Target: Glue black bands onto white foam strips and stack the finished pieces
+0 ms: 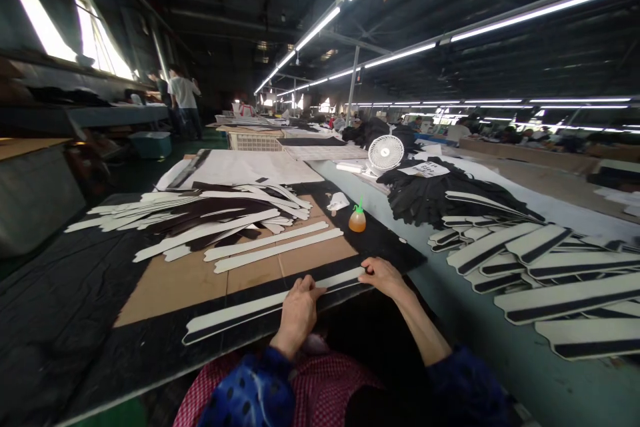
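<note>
On creased black sheeting (65, 273), both hands (299, 310) (383, 276) touch a long, seemingly papery strip (237, 311)

Strips (240, 309), cardboard (185, 283) on black tabletop (40, 300)

The left hand (300, 307) hides part of the strip (240, 311). The label's (425, 169) writing is too small to read. The right edge crops the pile (570, 297).

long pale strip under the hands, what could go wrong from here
The long pale strip might skew: the left hand touches it partway along, the right hand at one end, and the other end is unheld. The squeeze bottle stands beyond the right hand; a stray reach could tip it and spill its contents.
</note>
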`<action>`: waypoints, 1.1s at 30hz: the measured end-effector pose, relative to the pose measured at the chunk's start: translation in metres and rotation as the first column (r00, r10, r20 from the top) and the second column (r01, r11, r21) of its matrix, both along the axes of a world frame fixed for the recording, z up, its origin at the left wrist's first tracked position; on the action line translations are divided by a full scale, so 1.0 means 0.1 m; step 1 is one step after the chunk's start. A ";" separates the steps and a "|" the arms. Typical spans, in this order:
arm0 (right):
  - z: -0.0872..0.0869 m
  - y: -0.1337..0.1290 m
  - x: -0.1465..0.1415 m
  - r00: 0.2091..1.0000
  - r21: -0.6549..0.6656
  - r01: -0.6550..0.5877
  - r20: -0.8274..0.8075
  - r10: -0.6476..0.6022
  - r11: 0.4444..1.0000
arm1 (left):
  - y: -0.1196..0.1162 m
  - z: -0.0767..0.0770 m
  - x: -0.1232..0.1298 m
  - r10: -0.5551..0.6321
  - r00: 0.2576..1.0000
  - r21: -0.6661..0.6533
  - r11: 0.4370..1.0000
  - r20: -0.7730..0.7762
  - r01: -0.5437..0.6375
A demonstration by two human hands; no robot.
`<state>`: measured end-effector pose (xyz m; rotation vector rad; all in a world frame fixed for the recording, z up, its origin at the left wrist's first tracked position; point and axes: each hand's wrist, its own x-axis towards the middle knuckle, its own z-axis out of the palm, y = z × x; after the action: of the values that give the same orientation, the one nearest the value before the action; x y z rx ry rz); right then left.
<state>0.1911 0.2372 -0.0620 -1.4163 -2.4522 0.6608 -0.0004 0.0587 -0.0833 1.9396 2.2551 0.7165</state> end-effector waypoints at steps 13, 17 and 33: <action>0.06 -0.04 0.04 0.993 -0.103 -0.058 -0.113 0.046 0.993 | -0.07 -0.16 0.05 0.059 0.991 0.222 0.975 -0.121 -0.031; 0.08 -0.13 -0.04 0.938 -0.232 -0.067 -0.347 -0.018 0.970 | -0.07 -0.26 0.00 0.096 0.994 0.340 0.937 -0.043 -0.076; 2.04 0.12 1.07 0.767 0.031 0.203 -0.626 -0.139 0.979 | -0.26 -0.02 -0.06 -0.049 0.984 0.637 0.768 0.170 -0.072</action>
<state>0.2986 0.2489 0.1421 -1.1247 -1.7845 0.7982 -0.0062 0.0325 -0.0855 1.9724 2.0674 1.7853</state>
